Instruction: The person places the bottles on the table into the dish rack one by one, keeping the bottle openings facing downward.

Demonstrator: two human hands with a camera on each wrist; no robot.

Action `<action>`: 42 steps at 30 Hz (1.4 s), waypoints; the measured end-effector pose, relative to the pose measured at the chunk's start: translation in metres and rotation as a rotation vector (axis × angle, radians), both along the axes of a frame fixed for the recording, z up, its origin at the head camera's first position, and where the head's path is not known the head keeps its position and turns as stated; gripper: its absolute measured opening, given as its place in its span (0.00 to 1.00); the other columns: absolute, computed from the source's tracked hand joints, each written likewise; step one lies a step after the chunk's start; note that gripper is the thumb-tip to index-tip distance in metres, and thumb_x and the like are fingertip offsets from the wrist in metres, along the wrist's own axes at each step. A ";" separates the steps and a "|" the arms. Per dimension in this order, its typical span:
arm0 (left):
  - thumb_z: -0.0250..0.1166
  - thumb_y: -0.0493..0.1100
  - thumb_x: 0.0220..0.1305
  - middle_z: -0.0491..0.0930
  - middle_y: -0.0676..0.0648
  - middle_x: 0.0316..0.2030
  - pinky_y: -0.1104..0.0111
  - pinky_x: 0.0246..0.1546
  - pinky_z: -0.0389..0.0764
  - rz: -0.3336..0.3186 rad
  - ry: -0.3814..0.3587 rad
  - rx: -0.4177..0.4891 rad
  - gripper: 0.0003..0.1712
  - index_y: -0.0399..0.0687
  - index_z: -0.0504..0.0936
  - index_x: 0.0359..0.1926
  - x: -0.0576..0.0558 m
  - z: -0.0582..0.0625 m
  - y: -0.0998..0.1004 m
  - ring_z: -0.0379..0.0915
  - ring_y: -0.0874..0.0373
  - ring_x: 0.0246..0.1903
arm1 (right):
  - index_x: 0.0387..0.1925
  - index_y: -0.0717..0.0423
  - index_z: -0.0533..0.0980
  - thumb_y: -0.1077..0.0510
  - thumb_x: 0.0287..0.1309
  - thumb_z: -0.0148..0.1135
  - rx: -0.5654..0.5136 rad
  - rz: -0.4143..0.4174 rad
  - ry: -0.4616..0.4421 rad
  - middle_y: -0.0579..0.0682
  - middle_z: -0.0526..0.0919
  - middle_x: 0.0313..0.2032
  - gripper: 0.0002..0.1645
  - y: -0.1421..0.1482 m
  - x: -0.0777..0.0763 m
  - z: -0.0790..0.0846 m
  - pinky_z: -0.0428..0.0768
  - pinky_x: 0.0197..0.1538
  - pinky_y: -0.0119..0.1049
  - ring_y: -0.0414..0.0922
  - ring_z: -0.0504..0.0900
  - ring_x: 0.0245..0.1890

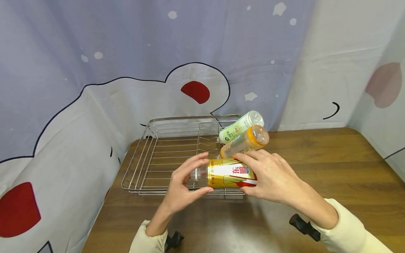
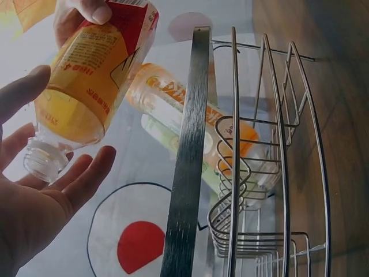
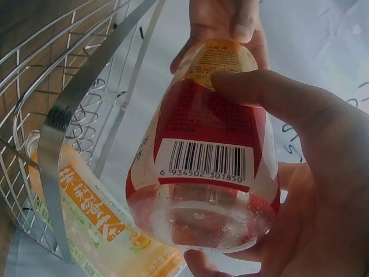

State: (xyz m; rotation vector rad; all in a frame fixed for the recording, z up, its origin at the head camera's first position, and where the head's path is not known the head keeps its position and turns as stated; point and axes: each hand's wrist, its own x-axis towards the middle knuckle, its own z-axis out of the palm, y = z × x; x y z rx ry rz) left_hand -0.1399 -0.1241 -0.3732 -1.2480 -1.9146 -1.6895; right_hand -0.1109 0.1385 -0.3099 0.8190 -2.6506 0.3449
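Both hands hold one bottle with a yellow and red label sideways, just above the front rim of a wire dish rack. My left hand cups the clear neck end, fingers over the top and thumb underneath. My right hand grips the base end, its fingers wrapped over the barcode side. In the left wrist view the bottle hangs neck-down over my fingers. An orange bottle and a pale green bottle lie in the rack's right side, bases propped on the rim.
The rack stands at the back left of a wooden table, against a printed curtain. Two black clamps sit at the table's near edge. The rack's left part holds nothing.
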 end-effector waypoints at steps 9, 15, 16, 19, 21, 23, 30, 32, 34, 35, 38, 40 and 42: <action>0.78 0.22 0.38 0.76 0.34 0.58 0.60 0.53 0.79 0.004 -0.012 -0.012 0.37 0.34 0.80 0.55 -0.001 0.000 0.004 0.73 0.42 0.58 | 0.58 0.52 0.77 0.44 0.30 0.82 -0.006 0.018 0.007 0.52 0.82 0.47 0.47 -0.002 0.000 -0.001 0.80 0.37 0.48 0.51 0.81 0.45; 0.75 0.17 0.38 0.74 0.29 0.57 0.58 0.48 0.82 -0.049 -0.073 0.079 0.36 0.29 0.79 0.54 0.000 0.000 0.002 0.73 0.44 0.58 | 0.66 0.47 0.70 0.40 0.33 0.82 -0.126 0.013 -0.107 0.51 0.77 0.58 0.55 0.006 0.002 0.002 0.79 0.45 0.54 0.51 0.77 0.53; 0.74 0.16 0.37 0.74 0.28 0.57 0.58 0.48 0.81 -0.055 -0.082 0.096 0.36 0.29 0.79 0.54 0.000 0.000 0.001 0.73 0.44 0.58 | 0.68 0.46 0.68 0.39 0.33 0.82 -0.160 0.017 -0.132 0.50 0.75 0.60 0.57 0.009 0.002 0.002 0.79 0.47 0.55 0.51 0.76 0.56; 0.73 0.15 0.38 0.73 0.27 0.57 0.58 0.48 0.81 -0.070 -0.118 0.138 0.37 0.28 0.78 0.55 0.000 0.000 0.000 0.73 0.45 0.58 | 0.71 0.45 0.63 0.38 0.34 0.83 -0.284 0.040 -0.196 0.47 0.70 0.65 0.62 0.021 0.003 0.001 0.76 0.53 0.53 0.48 0.71 0.60; 0.73 0.16 0.39 0.73 0.26 0.57 0.58 0.48 0.81 -0.083 -0.143 0.165 0.36 0.27 0.78 0.55 0.001 -0.001 0.000 0.73 0.45 0.58 | 0.72 0.48 0.61 0.43 0.34 0.84 -0.393 0.069 -0.219 0.49 0.68 0.66 0.63 0.031 0.004 -0.004 0.77 0.55 0.51 0.48 0.70 0.62; 0.73 0.17 0.41 0.73 0.26 0.57 0.58 0.49 0.81 -0.100 -0.168 0.195 0.34 0.26 0.77 0.55 0.002 -0.001 0.001 0.73 0.44 0.58 | 0.73 0.52 0.59 0.51 0.35 0.85 -0.526 0.110 -0.257 0.52 0.67 0.67 0.64 0.041 0.005 -0.011 0.78 0.55 0.46 0.47 0.69 0.63; 0.74 0.26 0.50 0.72 0.25 0.57 0.59 0.51 0.80 -0.169 -0.210 0.284 0.31 0.22 0.74 0.56 0.004 -0.010 0.015 0.71 0.42 0.60 | 0.74 0.61 0.50 0.80 0.42 0.70 -1.040 0.335 -0.504 0.59 0.63 0.68 0.60 0.053 0.011 -0.044 0.79 0.50 0.34 0.44 0.69 0.64; 0.74 0.25 0.50 0.72 0.25 0.57 0.59 0.51 0.80 -0.182 -0.207 0.293 0.31 0.22 0.74 0.56 0.005 -0.013 0.019 0.71 0.42 0.60 | 0.74 0.61 0.50 0.82 0.43 0.66 -1.139 0.396 -0.548 0.58 0.64 0.67 0.58 0.054 0.011 -0.051 0.79 0.51 0.34 0.45 0.70 0.63; 0.73 0.24 0.49 0.72 0.25 0.58 0.58 0.51 0.80 -0.189 -0.207 0.297 0.31 0.22 0.74 0.56 0.006 -0.014 0.023 0.71 0.42 0.60 | 0.74 0.60 0.50 0.83 0.45 0.63 -1.207 0.438 -0.576 0.56 0.65 0.67 0.57 0.055 0.011 -0.056 0.78 0.54 0.34 0.46 0.71 0.63; 0.73 0.22 0.48 0.72 0.25 0.58 0.58 0.51 0.80 -0.190 -0.206 0.296 0.31 0.22 0.74 0.56 0.006 -0.015 0.024 0.71 0.42 0.60 | 0.74 0.59 0.51 0.84 0.45 0.62 -1.229 0.447 -0.582 0.56 0.65 0.67 0.56 0.055 0.010 -0.057 0.77 0.56 0.34 0.46 0.71 0.63; 0.72 0.18 0.45 0.72 0.25 0.57 0.57 0.51 0.80 -0.188 -0.206 0.289 0.33 0.23 0.74 0.56 0.007 -0.017 0.027 0.71 0.43 0.60 | 0.74 0.61 0.52 0.84 0.45 0.61 -1.263 0.462 -0.579 0.57 0.65 0.68 0.55 0.056 0.010 -0.058 0.75 0.60 0.37 0.48 0.68 0.66; 0.71 0.16 0.42 0.72 0.24 0.57 0.56 0.51 0.80 -0.183 -0.204 0.282 0.34 0.23 0.74 0.56 0.007 -0.017 0.028 0.72 0.43 0.60 | 0.73 0.62 0.53 0.85 0.44 0.61 -1.268 0.459 -0.576 0.57 0.65 0.68 0.55 0.056 0.010 -0.056 0.76 0.58 0.37 0.48 0.67 0.67; 0.70 0.15 0.41 0.72 0.24 0.57 0.55 0.51 0.79 -0.179 -0.199 0.274 0.35 0.23 0.74 0.56 0.008 -0.018 0.028 0.71 0.44 0.60 | 0.71 0.66 0.55 0.86 0.43 0.61 -1.271 0.453 -0.569 0.57 0.66 0.67 0.53 0.056 0.010 -0.054 0.79 0.55 0.38 0.48 0.67 0.67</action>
